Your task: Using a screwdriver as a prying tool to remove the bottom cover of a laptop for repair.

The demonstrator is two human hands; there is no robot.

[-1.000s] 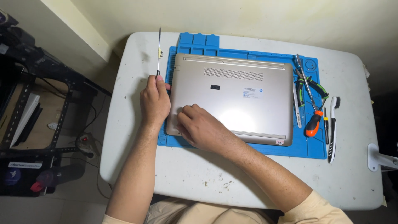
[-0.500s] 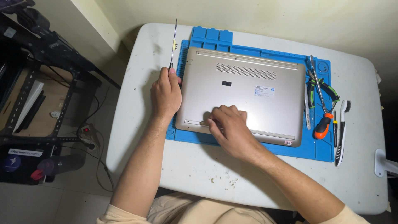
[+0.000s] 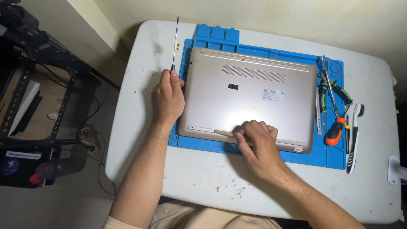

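Champagne-coloured metal laptop (image 3: 250, 99), underside up on blue silicone work mat (image 3: 258, 152): right hand (image 3: 256, 142) pinches long rubber foot strip (image 3: 222, 132) running left-right along near edge; left hand (image 3: 167, 99), fisted around slim black-handled screwdriver (image 3: 174, 42), braces left edge.

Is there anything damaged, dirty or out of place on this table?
Small crumbs lie scattered on the white table near its front edge. On the upturned laptop, the right hand pinches a thin strip that is partly lifted. Nothing looks broken.
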